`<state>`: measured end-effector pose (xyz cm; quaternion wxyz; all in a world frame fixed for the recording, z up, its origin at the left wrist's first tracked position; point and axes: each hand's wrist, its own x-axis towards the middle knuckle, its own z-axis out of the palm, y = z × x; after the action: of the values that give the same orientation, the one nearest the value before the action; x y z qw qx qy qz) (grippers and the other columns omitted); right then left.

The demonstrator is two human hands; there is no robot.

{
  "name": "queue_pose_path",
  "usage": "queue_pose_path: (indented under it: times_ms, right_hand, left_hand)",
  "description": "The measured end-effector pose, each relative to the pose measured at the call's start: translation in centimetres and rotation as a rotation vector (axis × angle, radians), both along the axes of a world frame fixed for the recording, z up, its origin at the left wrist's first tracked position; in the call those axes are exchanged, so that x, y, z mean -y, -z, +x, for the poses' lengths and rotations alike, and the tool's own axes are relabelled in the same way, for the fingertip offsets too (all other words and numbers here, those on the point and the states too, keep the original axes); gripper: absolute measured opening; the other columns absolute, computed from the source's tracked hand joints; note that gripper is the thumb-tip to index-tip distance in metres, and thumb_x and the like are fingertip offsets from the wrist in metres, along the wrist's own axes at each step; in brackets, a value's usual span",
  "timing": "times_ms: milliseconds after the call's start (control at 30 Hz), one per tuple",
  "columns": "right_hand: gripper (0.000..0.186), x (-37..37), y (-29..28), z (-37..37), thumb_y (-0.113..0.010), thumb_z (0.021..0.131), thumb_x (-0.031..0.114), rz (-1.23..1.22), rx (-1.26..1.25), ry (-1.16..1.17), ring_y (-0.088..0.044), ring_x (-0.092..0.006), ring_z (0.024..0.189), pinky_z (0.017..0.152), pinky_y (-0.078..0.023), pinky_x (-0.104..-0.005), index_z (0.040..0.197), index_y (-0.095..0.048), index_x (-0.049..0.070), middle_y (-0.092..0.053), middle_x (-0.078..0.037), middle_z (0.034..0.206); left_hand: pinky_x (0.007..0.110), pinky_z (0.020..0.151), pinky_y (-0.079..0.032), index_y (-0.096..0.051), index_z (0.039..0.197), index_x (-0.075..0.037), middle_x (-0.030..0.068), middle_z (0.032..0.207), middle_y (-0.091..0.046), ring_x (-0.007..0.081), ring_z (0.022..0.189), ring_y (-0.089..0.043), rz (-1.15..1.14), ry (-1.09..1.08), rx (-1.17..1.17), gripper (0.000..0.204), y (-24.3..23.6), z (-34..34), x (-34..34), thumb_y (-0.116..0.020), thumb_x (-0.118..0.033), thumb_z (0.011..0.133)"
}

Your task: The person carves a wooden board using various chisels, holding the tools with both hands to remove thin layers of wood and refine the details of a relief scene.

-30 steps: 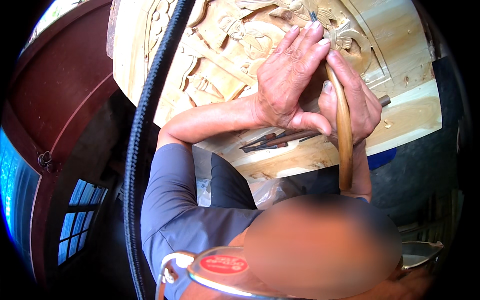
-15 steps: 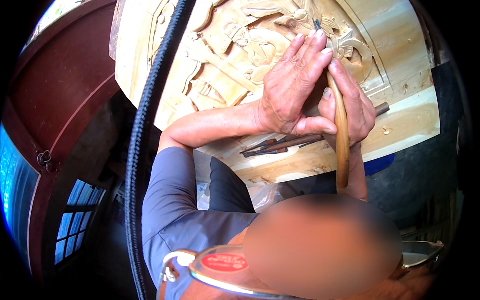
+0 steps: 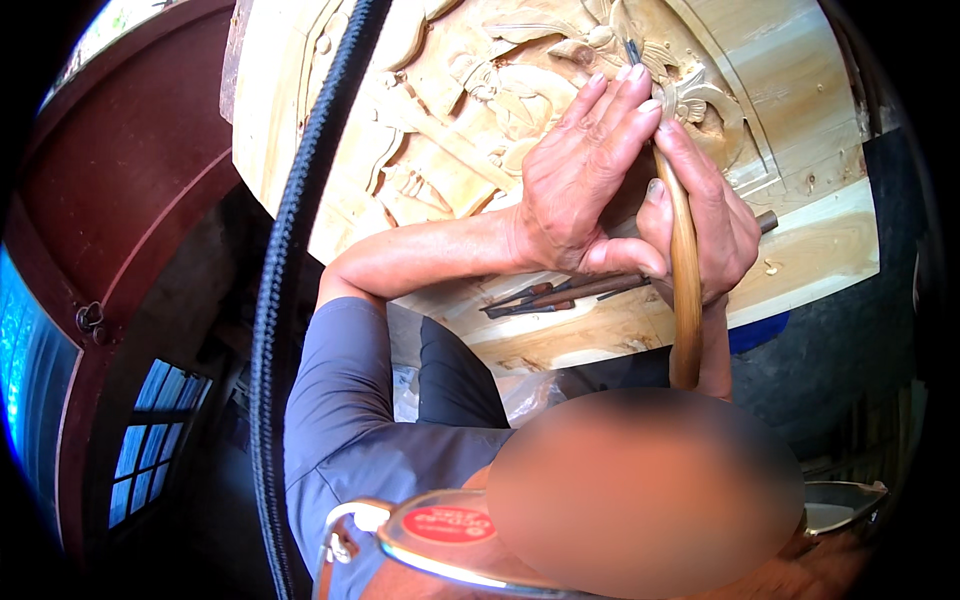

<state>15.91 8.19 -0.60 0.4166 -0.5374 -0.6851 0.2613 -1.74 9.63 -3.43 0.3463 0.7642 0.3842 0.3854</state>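
Note:
A wood-carving chisel (image 3: 685, 290) with a long, pale brown handle slants across the carved wooden panel (image 3: 430, 130). Its short dark blade touches the leaf-like relief at the upper right. My right hand (image 3: 722, 225) is closed round the handle, with the thumb along it. Over the chisel's front end, the fingers of my left hand (image 3: 580, 185) press close together, fairly straight. The left thumb reaches toward the right hand beside the handle. The fingers cover the part of the tool just behind the blade.
Several chisels (image 3: 540, 298) with dark blades lie on the panel's near edge, partly under my wrists. A brown rod end (image 3: 767, 221) shows beyond my right hand. A black braided cable (image 3: 300, 200) crosses the left side. A dark red wooden piece (image 3: 120, 130) stands at far left.
The handle's butt end has shifted slightly nearer to me, and my right hand has moved a little right and down. My left hand keeps nearly the same place on the chisel.

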Motion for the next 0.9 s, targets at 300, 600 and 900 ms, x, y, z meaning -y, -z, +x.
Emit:
queue_pose_path:
  times_ms: [300, 600, 900]
  right_hand:
    - [0.028, 0.2, 1.0, -0.2, -0.070, 0.089, -0.007, 0.025, -0.042, 0.030, -0.081, -0.0401, 0.102, 0.087, -0.068, -0.0445, 0.117, -0.073, -0.012, -0.080, -0.020, 0.110]
    - [0.032, 0.1, 1.9, 0.2, -0.069, 0.089, -0.007, 0.048, -0.068, 0.000, -0.080, -0.0414, 0.102, 0.088, -0.068, -0.0453, 0.120, -0.072, -0.012, -0.079, -0.021, 0.113]
    - [0.032, 0.2, 2.2, 0.3, -0.069, 0.091, -0.005, 0.028, -0.082, -0.004, -0.080, -0.0410, 0.104, 0.089, -0.067, -0.0452, 0.122, -0.071, -0.012, -0.079, -0.022, 0.115]
  left_hand:
    - [0.059, 0.125, -0.038, -0.050, 0.153, 0.016, 0.0415, 0.155, -0.052, 0.0518, 0.149, -0.053, -0.002, 0.018, -0.023, 0.115, 0.1, 0.0, 0.1, -0.072, -0.077, 0.089]
    - [0.059, 0.126, -0.036, -0.045, 0.157, 0.015, 0.0419, 0.159, -0.047, 0.0519, 0.152, -0.049, -0.008, 0.022, -0.029, 0.115, 0.2, 0.2, 0.3, -0.073, -0.074, 0.090]
    - [0.059, 0.127, -0.035, -0.039, 0.161, 0.013, 0.0426, 0.164, -0.040, 0.0525, 0.155, -0.043, -0.015, 0.046, -0.060, 0.114, 0.3, 0.4, 0.4, -0.069, -0.073, 0.092]
